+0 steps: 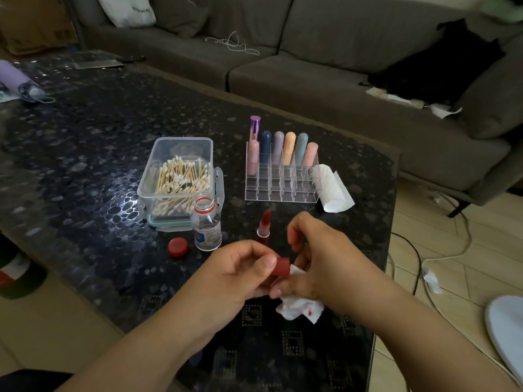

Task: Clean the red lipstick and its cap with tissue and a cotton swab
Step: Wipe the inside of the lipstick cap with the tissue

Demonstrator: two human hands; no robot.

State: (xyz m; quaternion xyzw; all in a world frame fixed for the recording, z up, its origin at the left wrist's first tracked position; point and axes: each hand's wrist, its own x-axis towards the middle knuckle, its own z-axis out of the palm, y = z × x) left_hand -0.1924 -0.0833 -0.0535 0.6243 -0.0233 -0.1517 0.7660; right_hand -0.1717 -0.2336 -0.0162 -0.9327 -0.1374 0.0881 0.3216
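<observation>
Both hands (235, 267) (319, 264) curled, touching.

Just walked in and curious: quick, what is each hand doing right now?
Left hand: grip closed on the red cap.
Right hand: grip closed on the crumpled, red-stained tissue, against the cap.

open bottle (207, 227) | red lid (177, 247) | organizer (281, 176) | sofa (339, 52)
</observation>
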